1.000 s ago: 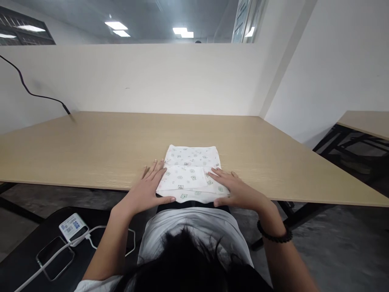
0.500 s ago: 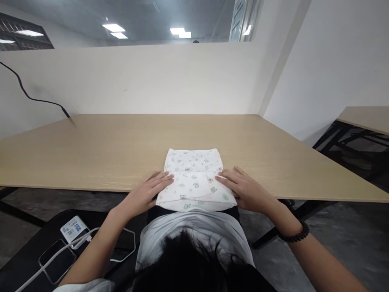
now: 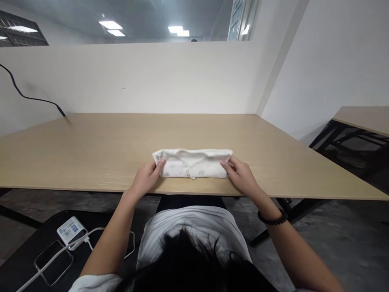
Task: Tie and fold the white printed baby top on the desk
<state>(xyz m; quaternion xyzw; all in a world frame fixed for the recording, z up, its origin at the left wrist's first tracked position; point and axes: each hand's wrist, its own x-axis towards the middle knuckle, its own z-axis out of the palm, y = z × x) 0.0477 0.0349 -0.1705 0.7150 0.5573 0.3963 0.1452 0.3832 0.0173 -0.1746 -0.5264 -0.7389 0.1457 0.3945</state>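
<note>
A white cloth [image 3: 194,165] printed with small green and dark animal figures is folded into a wide strip near the front edge of the wooden table [image 3: 170,132]. My left hand [image 3: 147,175] pinches its left end, thumb on top and fingers behind. At the right end my right hand [image 3: 241,174] grips it the same way, with the fingertips partly hidden behind the fabric. The strip's upper edge is raised and a little wavy between my hands. Whether its lower edge rests on the tabletop is hard to tell.
A white power bank [image 3: 72,232] with a white cable [image 3: 57,254] and a clear-edged phone-like case [image 3: 54,263] lie on a black chair [image 3: 21,259] at lower left. A white partition [image 3: 170,79] stands behind the table. A black cable [image 3: 36,98] hangs at far left.
The cloth was spread flat past the table edge, under my open hands. Now it is folded into a narrower strip farther onto the table, and both hands have closed on its ends.
</note>
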